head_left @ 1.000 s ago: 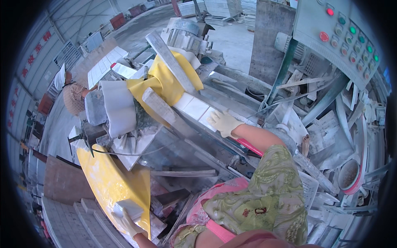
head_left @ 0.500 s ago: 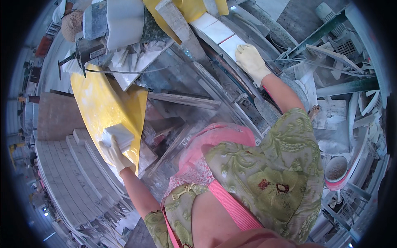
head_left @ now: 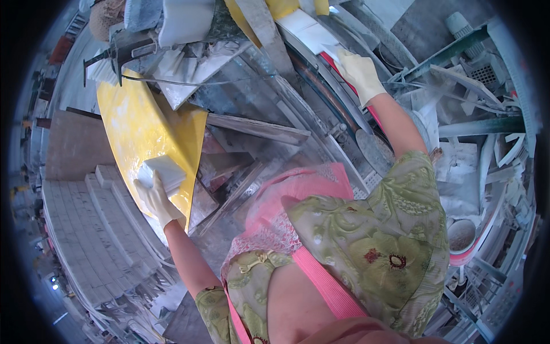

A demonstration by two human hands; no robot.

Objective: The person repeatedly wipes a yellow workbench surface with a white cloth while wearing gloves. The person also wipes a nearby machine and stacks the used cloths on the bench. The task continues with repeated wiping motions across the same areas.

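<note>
My left hand (head_left: 156,200), in a cream glove, is closed around the near side of a small stack of white tiles (head_left: 163,171). The stack rests on a yellow plastic sheet (head_left: 134,123). Farther off to the right, my gloved right hand (head_left: 360,74) bears down with fingers together on the near end of a row of white tiles (head_left: 303,28). That row lies along a narrow curved track with a red strip (head_left: 329,59), which shows beside my fingers. Part of the nearest tile is hidden under my fingertips.
Stacked long grey slabs (head_left: 103,229) fill the left. A metal clamp (head_left: 134,49) and white stone blocks (head_left: 186,23) stand at the far left. On the right are a green metal bar (head_left: 481,127), stone offcuts and a bowl (head_left: 461,234) of grainy material. A wooden plank (head_left: 260,129) lies mid-view.
More of the red strip shows beside my right hand, and the nearest tile sits differently under its fingers. My left hand stays on the stack. The whole view has shifted slightly.
</note>
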